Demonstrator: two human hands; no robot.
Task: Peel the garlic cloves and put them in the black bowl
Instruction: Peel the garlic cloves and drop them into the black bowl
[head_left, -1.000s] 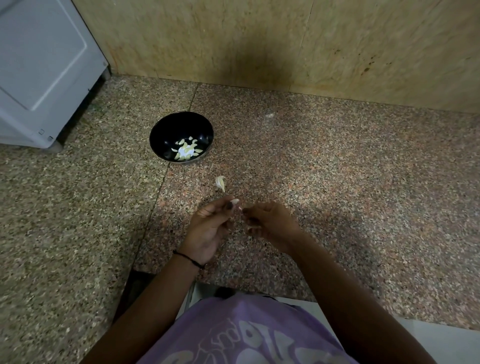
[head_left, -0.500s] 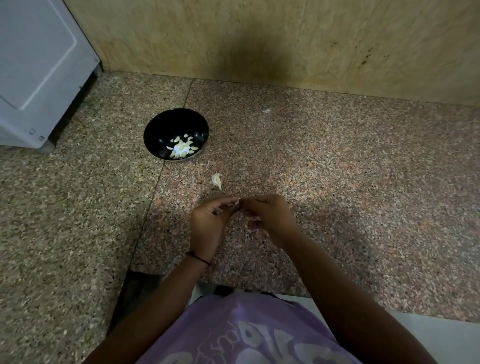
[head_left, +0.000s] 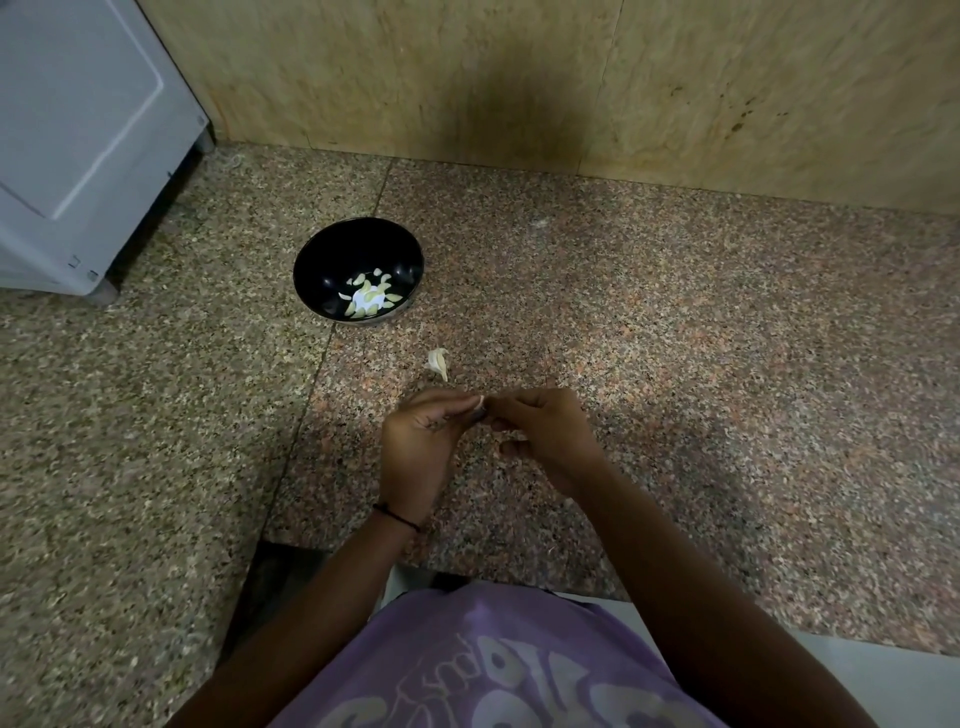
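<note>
Speckled granite desk (head_left: 675, 364) against a tan wall, where left hand (head_left: 415, 447) and right hand (head_left: 545, 436) meet near its front edge, fingers (head_left: 447, 402) pinching one small garlic clove (head_left: 480, 401) that might slip from so slight a grip, well short of the black bowl (head_left: 332, 249) farther back.

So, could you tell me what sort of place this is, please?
Probably a home kitchen, worked at floor level: a speckled stone floor meets a beige stone wall, a white appliance stands on its foot at the left, and a black bowl holds peeled garlic cloves.
</note>
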